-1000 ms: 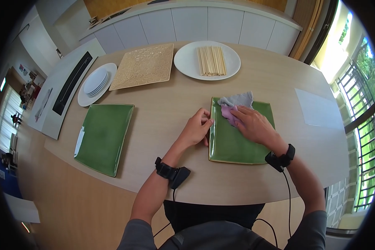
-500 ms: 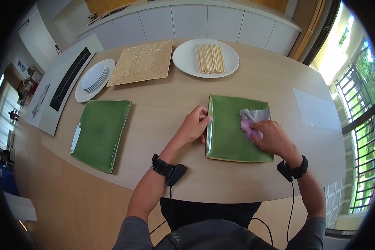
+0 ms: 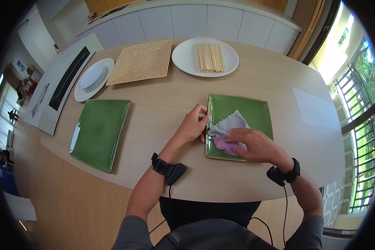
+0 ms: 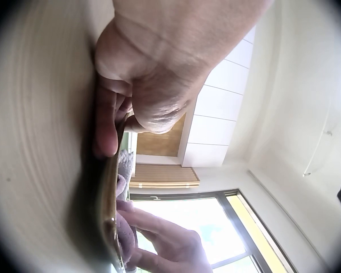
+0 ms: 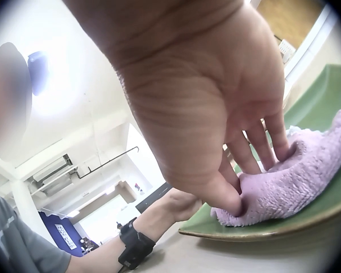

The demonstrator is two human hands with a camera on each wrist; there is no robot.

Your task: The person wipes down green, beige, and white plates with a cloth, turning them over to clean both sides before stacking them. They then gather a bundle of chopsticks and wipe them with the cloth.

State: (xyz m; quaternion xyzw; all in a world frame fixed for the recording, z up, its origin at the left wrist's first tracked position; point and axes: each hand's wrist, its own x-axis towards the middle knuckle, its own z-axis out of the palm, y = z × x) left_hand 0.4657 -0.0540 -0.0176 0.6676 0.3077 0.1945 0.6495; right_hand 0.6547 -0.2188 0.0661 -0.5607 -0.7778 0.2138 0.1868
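On the table a square green plate (image 3: pixel 254 106) lies flat, its left edge gripped by the left hand (image 3: pixel 192 126). The left wrist view has the left hand (image 4: pixel 159 68) at the plate's rim (image 4: pixel 109 199), fingers above and below it. A pink and grey cloth (image 3: pixel 227 146) lies bunched on the plate's lower left part, under the right hand (image 3: pixel 257 146). Seen from the right wrist, the right hand (image 5: pixel 210 108) has its thumb and bent fingertips pressed into the cloth (image 5: pixel 290 185), holding it against the green surface.
A second green plate (image 3: pixel 101 135) lies at the left. Along the back are stacked white dishes (image 3: pixel 93 78), a tan patterned plate (image 3: pixel 141 62) and a white oval plate (image 3: pixel 184 60) bearing pale sticks (image 3: pixel 209 58). A translucent sheet (image 3: pixel 314 109) lies at the right.
The right hand and cloth have moved from the plate's upper part to its right side, then left and down to the lower left. The left hand stays at the left edge.
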